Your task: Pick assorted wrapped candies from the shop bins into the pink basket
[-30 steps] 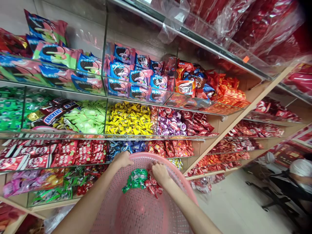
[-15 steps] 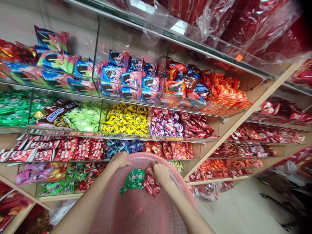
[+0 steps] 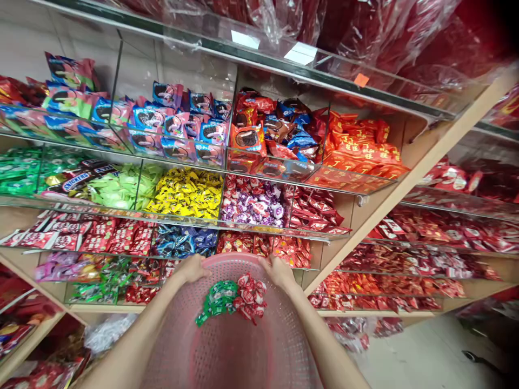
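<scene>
A pink perforated plastic basket (image 3: 235, 260) is held out in front of the shelves, its opening turned toward me. My left hand (image 3: 195, 268) grips the rim on the left, fingers curled over it. On the rim's right side my right hand (image 3: 279, 271) is closed too, with its fingertips partly hidden. Inside the basket lie a pile of green-wrapped candies (image 3: 219, 300) and, touching it, a pile of red-and-white wrapped candies (image 3: 250, 297).
Glass-fronted shelves hold yellow candies (image 3: 184, 194), purple-and-red candies (image 3: 254, 202), blue biscuit packs (image 3: 174, 121) and orange packets (image 3: 359, 140). A slanting wooden panel (image 3: 377, 210) divides them from red-packet shelves on the right. Plastic bags (image 3: 344, 32) lie above; pale floor (image 3: 425, 351) shows lower right.
My right hand has gone from the red candies inside the basket up to its rim. The red candies lie uncovered. The view has shifted right along the shelves.
</scene>
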